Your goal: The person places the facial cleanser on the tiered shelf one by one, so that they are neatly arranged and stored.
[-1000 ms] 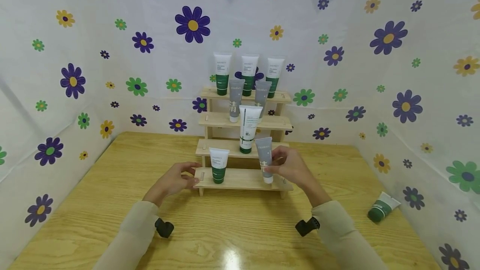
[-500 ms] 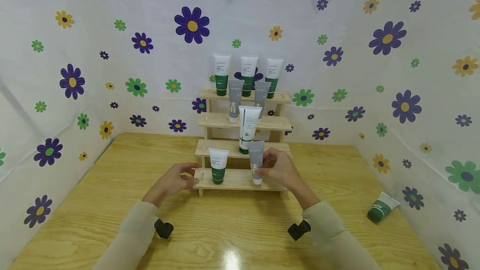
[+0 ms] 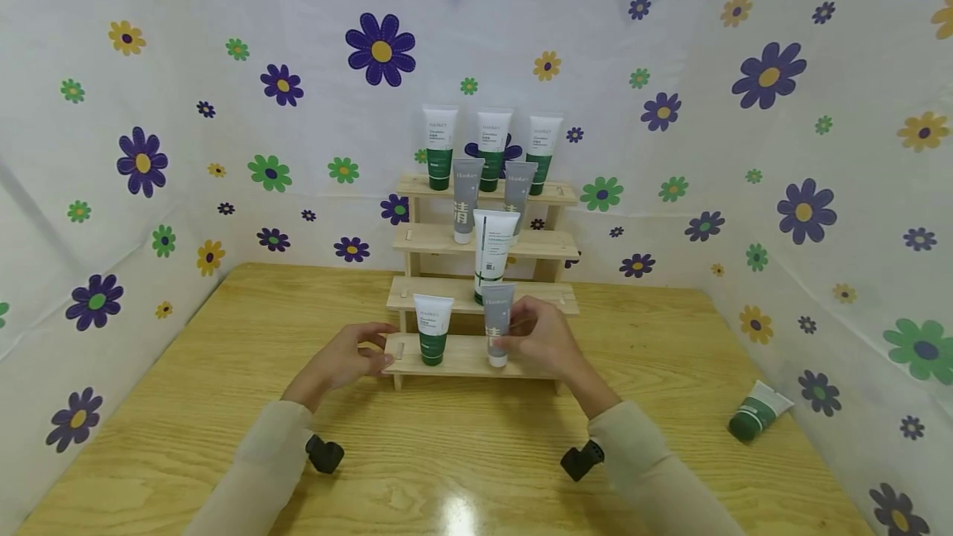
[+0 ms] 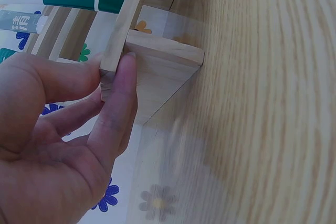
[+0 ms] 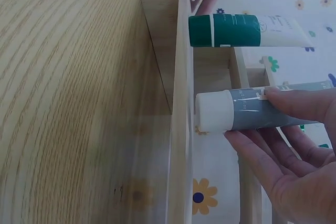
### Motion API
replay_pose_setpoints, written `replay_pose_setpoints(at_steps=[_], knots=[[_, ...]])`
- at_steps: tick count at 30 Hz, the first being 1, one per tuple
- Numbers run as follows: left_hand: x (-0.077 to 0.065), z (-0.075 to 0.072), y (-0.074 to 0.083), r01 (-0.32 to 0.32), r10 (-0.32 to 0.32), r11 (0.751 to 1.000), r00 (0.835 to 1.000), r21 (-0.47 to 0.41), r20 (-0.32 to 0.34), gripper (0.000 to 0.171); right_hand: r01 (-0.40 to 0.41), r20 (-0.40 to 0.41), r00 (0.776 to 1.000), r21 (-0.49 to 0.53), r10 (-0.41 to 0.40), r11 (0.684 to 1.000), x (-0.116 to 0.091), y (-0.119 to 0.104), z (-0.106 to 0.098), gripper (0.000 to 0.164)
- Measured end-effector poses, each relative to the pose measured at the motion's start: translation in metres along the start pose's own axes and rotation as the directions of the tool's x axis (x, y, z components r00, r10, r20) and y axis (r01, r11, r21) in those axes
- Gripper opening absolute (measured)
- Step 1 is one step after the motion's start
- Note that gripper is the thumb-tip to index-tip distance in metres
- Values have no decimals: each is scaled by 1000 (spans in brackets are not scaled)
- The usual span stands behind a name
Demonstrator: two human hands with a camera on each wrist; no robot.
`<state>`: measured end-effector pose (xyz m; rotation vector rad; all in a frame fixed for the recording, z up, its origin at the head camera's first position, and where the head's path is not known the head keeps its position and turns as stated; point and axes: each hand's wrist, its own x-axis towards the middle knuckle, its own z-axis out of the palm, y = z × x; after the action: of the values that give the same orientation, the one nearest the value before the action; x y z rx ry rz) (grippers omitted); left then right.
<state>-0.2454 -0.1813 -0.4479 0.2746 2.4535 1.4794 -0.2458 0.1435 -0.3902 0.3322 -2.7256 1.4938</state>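
A tiered wooden display stand (image 3: 462, 366) holds several squeeze tubes. My right hand (image 3: 543, 337) pinches a grey squeeze tube (image 3: 497, 313), cap down, at the lowest tier; in the right wrist view its white cap (image 5: 215, 112) is right at the board's surface. Left of it on the same tier stands a white-and-green tube (image 3: 433, 329). My left hand (image 3: 350, 358) pinches the left end of the lowest board, thumb on top and fingers beneath, as the left wrist view shows. A taller white tube (image 3: 493, 251) stands on the tier behind, its base partly covered by the grey tube.
Two grey tubes (image 3: 466, 197) stand on the third tier and three white-and-green tubes (image 3: 440, 147) on the top one. Another white-and-green tube (image 3: 758, 412) lies on the wooden table (image 3: 447, 453) at the far right. A flower-patterned cloth (image 3: 298, 139) encloses the back and sides.
My right hand has carried the grey tube leftward along the lowest tier, closer to the white-and-green tube. The left hand keeps its grip on the board's left end.
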Motion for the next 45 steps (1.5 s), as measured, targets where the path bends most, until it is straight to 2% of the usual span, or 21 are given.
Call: replay_pose_setpoints(at_steps=[29, 39, 45], knots=[[-3, 1, 2, 9, -9, 1000, 1000, -3, 0, 56, 8, 17, 1000, 48, -9, 999, 4, -1, 12, 33], [1, 1, 0, 41, -41, 999, 999, 7, -18, 53, 5, 28, 1000, 58, -6, 998, 6, 0, 12, 34], [0, 1, 0, 26, -26, 1000, 1000, 9, -11, 54, 3, 31, 999, 52, -5, 999, 6, 0, 13, 34]])
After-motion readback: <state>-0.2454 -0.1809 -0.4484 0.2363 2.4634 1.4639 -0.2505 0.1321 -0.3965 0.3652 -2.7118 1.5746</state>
